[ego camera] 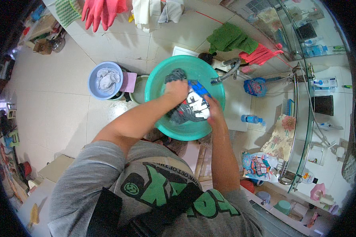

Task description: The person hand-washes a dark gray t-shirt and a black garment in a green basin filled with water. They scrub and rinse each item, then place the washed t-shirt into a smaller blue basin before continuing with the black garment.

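A wet dark grey garment point(181, 114) with a blue, white and red print lies bunched in a green plastic basin point(155, 78). My left hand point(177, 89) is closed on the cloth near the middle of the basin, its knuckles upward. At the basin's right side, my right hand point(214, 109) grips the printed part of the same garment, slightly blurred. Between the two hands the white lettering is stretched out. The fingertips of both hands are partly hidden by the fabric. A faucet spout point(218, 80) reaches over the basin's right rim.
Left of the basin, a blue bucket point(90, 80) holds pale wet cloth beside a pink board point(128, 82). Pink rubber gloves point(102, 13) and a green cloth point(230, 38) hang beyond. A blue bottle point(251, 119) and a detergent pouch point(259, 166) sit at right, near a glass shelf point(304, 124).
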Demonstrator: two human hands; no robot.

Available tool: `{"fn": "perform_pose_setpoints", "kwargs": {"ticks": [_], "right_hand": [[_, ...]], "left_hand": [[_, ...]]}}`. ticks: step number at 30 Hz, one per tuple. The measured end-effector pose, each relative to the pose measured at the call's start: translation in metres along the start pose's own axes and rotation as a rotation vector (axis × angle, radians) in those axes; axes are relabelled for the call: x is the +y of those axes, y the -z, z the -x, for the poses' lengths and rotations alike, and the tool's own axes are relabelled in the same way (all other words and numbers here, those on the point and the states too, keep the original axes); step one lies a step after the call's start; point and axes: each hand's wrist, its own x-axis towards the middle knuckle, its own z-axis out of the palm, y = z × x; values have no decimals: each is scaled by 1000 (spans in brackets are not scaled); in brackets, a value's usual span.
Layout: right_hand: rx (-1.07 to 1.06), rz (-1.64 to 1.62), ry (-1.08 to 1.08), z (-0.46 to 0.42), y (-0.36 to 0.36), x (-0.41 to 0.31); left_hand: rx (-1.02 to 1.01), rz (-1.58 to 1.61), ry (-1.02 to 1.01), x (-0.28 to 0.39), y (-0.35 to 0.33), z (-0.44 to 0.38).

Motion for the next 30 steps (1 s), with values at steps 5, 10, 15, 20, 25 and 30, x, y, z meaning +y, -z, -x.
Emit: {"fn": "perform_pose_setpoints", "kwargs": {"ticks": [5,10,15,20,25,30], "right_hand": [[308,519,135,11,22,30],[272,-57,-202,-30,-6,68],[-378,-734,-46,-81,44,79],[-264,-462,-5,-91,41,72],[3,274,175,24,7,-22],[453,299,-145,42,-18,13]], "left_hand": [[-30,-655,-250,0,6,2],[46,58,8,-4,-51,-44],[-485,1466,106,65,-44,4],[343,314,-142,54,-14,13],[223,-528,-155,-23,1,-13],[-159,-594,-449,11,11,12]]}}
